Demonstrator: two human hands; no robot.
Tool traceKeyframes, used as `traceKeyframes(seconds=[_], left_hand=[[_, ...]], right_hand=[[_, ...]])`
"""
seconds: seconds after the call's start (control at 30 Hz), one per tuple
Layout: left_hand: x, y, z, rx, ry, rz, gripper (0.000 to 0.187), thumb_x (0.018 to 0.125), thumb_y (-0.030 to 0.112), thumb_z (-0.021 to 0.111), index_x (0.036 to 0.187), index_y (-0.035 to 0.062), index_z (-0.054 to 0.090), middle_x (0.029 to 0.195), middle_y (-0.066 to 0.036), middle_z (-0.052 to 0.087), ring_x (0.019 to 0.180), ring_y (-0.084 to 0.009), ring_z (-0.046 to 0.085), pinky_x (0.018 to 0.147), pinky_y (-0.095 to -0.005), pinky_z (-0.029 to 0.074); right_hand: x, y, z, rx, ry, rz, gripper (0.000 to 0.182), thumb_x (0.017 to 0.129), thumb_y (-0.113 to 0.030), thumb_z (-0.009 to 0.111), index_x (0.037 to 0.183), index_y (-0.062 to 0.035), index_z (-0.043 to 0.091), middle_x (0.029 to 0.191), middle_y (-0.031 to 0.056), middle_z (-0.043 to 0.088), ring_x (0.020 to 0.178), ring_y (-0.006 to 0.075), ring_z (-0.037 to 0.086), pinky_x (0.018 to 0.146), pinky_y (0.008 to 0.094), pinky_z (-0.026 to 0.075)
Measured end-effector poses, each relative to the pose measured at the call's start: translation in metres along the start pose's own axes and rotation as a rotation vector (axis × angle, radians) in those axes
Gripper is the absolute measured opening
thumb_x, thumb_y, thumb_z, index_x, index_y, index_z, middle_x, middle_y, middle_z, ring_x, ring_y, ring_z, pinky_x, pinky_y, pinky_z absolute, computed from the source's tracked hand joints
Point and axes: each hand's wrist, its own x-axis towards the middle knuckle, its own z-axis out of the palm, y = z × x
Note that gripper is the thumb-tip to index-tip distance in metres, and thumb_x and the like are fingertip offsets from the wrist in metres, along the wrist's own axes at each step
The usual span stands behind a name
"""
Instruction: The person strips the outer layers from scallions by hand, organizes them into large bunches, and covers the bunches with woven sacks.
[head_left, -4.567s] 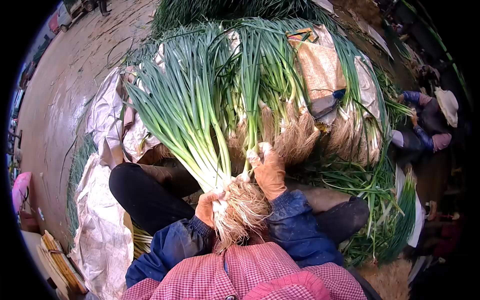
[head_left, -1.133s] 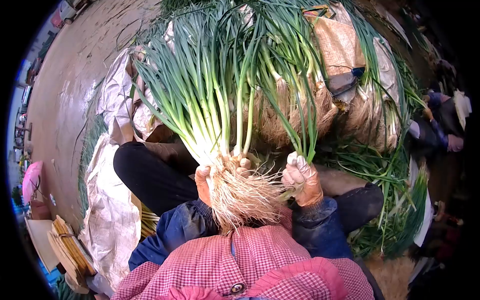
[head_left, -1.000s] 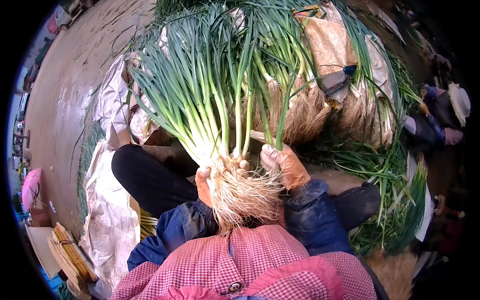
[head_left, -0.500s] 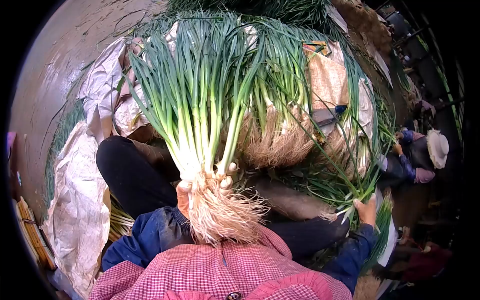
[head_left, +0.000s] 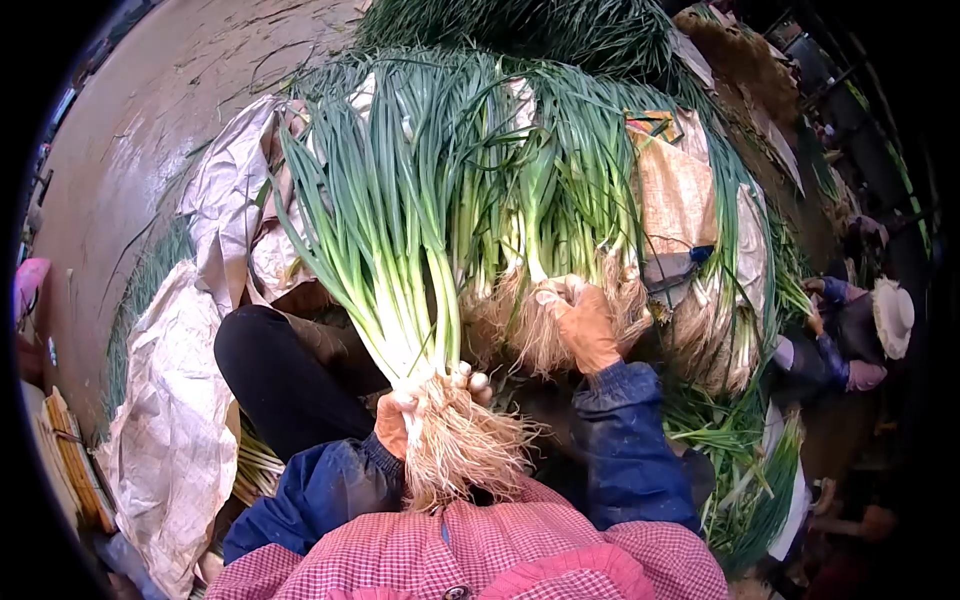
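Observation:
My left hand (head_left: 392,426) is closed around the white lower ends of a thick bunch of green onions (head_left: 405,310). Its leaves fan out away from me, and the tangled roots (head_left: 465,440) hang toward my chest, hiding most of my fingers. To the right, my right hand (head_left: 585,328) pinches a single green onion (head_left: 536,225) near its base. That one lies at the edge of a row of other green onions (head_left: 590,200), whose long pale roots surround my fingertips.
Crumpled white sacking (head_left: 165,410) lies left of my bent knee (head_left: 275,385). A woven sack (head_left: 675,195) sits beyond the row. Loose green leaves (head_left: 730,460) are heaped at my right. Farther right, a person in a pale hat (head_left: 892,318) handles green stalks.
My right hand has left the leaves low at the right and moved up and inward to the row, where it pinches a green onion. My left hand still grips the bunch.

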Motion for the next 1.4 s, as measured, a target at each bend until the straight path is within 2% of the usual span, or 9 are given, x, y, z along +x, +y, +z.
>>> traceKeyframes(seconds=[0.17,0.23,0.43,0.6,0.77,0.93,1.07,1.3,1.4], left_hand=[[0.012,0.012,-0.047,0.046,0.117,-0.11,0.069,0.065,0.011,0.056,0.128,-0.0066,0.034,0.131,-0.028,0.038,0.114,-0.0363,0.048,0.097,-0.0516,0.039],[0.018,0.002,-0.025,0.154,0.122,-0.136,0.041,0.066,0.011,0.058,0.104,-0.0023,0.055,0.118,-0.021,0.05,0.113,-0.0376,0.047,0.1,-0.0517,0.037],[0.013,-0.007,-0.023,0.136,0.15,0.031,0.044,0.067,0.016,0.06,0.105,-0.0024,0.053,0.112,-0.018,0.051,0.111,-0.0358,0.047,0.097,-0.0495,0.04],[0.013,-0.008,-0.019,0.17,0.169,0.039,0.06,0.068,0.023,0.059,0.12,-0.0039,0.043,0.116,-0.025,0.049,0.109,-0.0332,0.051,0.091,-0.0473,0.045],[0.011,-0.007,-0.024,0.124,0.085,0.009,0.057,0.073,0.024,0.056,0.121,-0.0027,0.043,0.119,-0.027,0.048,0.109,-0.0346,0.051,0.088,-0.047,0.047],[0.006,-0.021,-0.004,0.127,0.06,0.096,0.034,0.077,0.027,0.06,0.103,0.0048,0.058,0.103,-0.017,0.06,0.109,-0.0335,0.051,0.085,-0.05,0.047],[-0.008,-0.027,-0.002,0.085,-0.045,0.292,0.049,0.072,0.025,0.063,0.113,0.0029,0.05,0.119,-0.022,0.046,0.108,-0.0381,0.049,0.089,-0.0478,0.045],[-0.01,-0.014,-0.005,0.135,-0.081,0.258,0.046,0.076,0.032,0.065,0.112,0.0057,0.054,0.118,-0.024,0.05,0.106,-0.0382,0.048,0.086,-0.0476,0.043],[-0.013,-0.003,-0.026,0.112,-0.071,-0.014,0.063,0.073,0.027,0.065,0.125,-0.0004,0.042,0.127,-0.027,0.041,0.115,-0.0389,0.044,0.097,-0.0505,0.039]], right_hand=[[-0.078,0.008,0.028,-0.005,-0.24,0.026,0.037,0.087,-0.037,0.058,0.081,-0.0003,0.062,0.067,0.0001,0.057,0.059,0.0068,0.05,0.054,0.0225,0.041],[-0.039,0.013,0.031,-0.26,-0.086,-0.026,0.063,0.086,-0.06,0.042,0.064,-0.0037,0.058,0.055,0.0075,0.05,0.055,0.0213,0.05,0.053,0.0337,0.04],[-0.022,0.037,0.062,0.057,0.184,-0.154,0.019,0.089,-0.018,0.058,0.085,0.0006,0.061,0.069,0.0044,0.062,0.056,0.0102,0.053,0.049,0.0216,0.042],[-0.121,-0.005,0.009,0.62,0.474,0.005,0.023,0.09,-0.022,0.056,0.087,0.0,0.059,0.06,-0.0009,0.054,0.047,0.0058,0.049,0.038,0.0198,0.037],[-0.128,-0.005,-0.088,1.663,0.317,-0.389,0.053,0.094,-0.033,0.042,0.134,0.0011,0.03,0.129,0.0185,0.044,0.076,0.0182,0.057,0.054,0.0268,0.048],[-0.056,0.017,0.03,0.801,-0.058,-0.015,0.06,0.082,0.002,0.05,0.137,-0.0021,0.027,0.136,0.0103,0.04,0.068,0.0109,0.055,0.052,0.018,0.046],[-0.042,0.04,0.113,1.245,-0.395,0.484,0.054,0.089,-0.016,0.049,0.138,-0.0076,0.026,0.101,0.0105,0.061,0.071,0.0115,0.059,0.058,0.0203,0.051],[-0.093,0.118,0.007,-0.554,-0.728,0.191,0.051,0.076,-0.006,0.065,0.124,-0.0007,0.048,0.1,0.0098,0.061,0.076,0.0092,0.056,0.066,0.0219,0.046],[-0.104,-0.013,-0.018,-0.114,-0.497,0.262,0.057,0.076,-0.01,0.067,0.129,-0.0053,0.045,0.104,0.012,0.058,0.073,0.0124,0.054,0.066,0.0244,0.046]])
